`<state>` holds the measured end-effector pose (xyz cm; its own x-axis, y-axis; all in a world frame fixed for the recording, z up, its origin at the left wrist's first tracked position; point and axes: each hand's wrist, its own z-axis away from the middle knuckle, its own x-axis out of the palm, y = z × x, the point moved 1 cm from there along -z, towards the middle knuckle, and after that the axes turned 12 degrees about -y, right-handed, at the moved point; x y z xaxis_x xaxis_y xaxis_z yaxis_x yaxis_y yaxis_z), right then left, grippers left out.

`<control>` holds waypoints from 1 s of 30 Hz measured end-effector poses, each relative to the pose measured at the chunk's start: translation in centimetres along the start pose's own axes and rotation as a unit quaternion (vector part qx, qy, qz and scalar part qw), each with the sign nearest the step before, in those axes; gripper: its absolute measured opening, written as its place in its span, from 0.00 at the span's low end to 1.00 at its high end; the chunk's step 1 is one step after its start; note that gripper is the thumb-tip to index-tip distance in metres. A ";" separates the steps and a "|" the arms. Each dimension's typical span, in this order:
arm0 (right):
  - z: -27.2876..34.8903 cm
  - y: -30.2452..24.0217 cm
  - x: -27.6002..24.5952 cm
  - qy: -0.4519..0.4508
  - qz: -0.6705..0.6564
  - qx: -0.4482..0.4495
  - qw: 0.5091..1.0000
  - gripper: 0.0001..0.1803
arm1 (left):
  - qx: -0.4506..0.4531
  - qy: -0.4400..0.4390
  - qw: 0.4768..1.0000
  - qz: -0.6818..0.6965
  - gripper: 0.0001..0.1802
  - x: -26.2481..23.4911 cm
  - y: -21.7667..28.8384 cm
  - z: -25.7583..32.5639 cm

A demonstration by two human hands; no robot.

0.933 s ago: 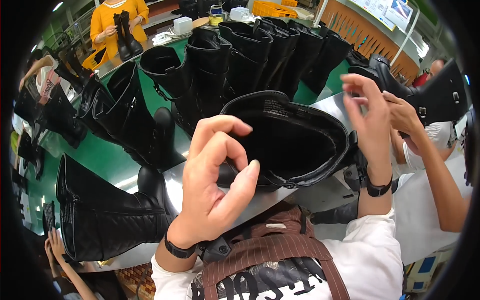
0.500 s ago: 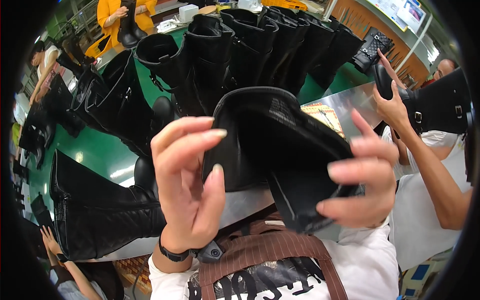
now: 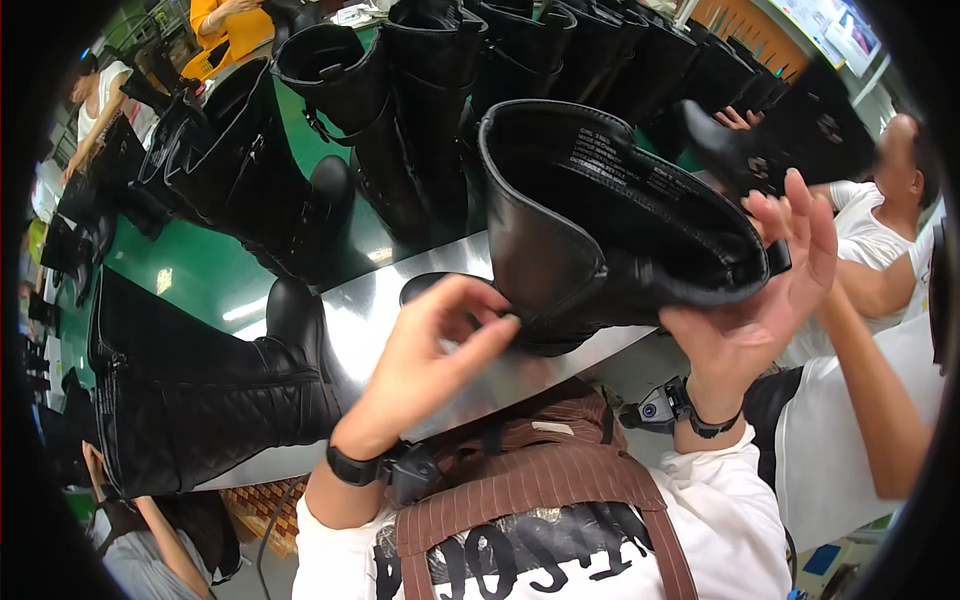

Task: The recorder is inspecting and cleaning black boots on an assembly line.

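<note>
A tall black boot (image 3: 545,255) stands in front of me, its shaft tilted to the right and its wide top facing up, with pale print on the lining. My right hand (image 3: 755,290) cups the shaft's right rim, thumb under the near side and fingers partly spread along the far side. Against the lower left of the shaft, my left hand (image 3: 440,345) has thumb and forefinger pinched together. Whatever lies between those fingertips is too small to make out. The boot's toe shows just behind my left hand.
Another black boot (image 3: 215,390) lies on its side at the left. Several upright black boots (image 3: 335,110) line the green tabletop (image 3: 150,265) beyond the metal edge (image 3: 375,290). At the right a co-worker (image 3: 870,230) handles a buckled boot (image 3: 800,130); other people stand at the left.
The boot's top has swung to the right and opened toward me. My left hand has dropped from the rim to the lower shaft; my right hand has turned palm up beneath the rim.
</note>
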<state>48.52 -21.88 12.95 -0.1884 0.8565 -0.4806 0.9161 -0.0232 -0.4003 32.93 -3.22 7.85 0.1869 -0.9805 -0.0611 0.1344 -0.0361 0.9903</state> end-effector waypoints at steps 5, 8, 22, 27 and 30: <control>4.6 2.5 3.1 -0.155 -0.350 0.168 0.909 0.51 | 0.052 -0.016 0.998 -0.026 0.15 2.5 -0.8 -0.4; 6.8 2.9 4.6 -0.256 -0.405 0.306 0.822 0.30 | 0.043 -0.030 0.999 -0.013 0.14 3.1 -0.1 -0.7; 8.0 4.2 6.0 -0.297 -0.239 0.165 0.910 0.13 | -0.010 -0.172 0.954 0.243 0.18 3.4 4.2 0.3; 9.5 4.9 6.6 -0.280 -0.261 0.153 0.911 0.13 | 0.019 -0.166 0.939 0.299 0.18 3.7 6.9 1.1; 9.0 4.5 6.4 -0.329 -0.251 0.169 0.894 0.20 | 0.019 -0.174 0.934 0.311 0.19 3.7 7.1 1.0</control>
<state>48.28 -21.14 1.09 -0.8156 0.3164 -0.4845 0.5188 0.0289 -0.8544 33.61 -7.30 14.83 -0.1107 -0.8172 0.5657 0.0698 0.5614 0.8246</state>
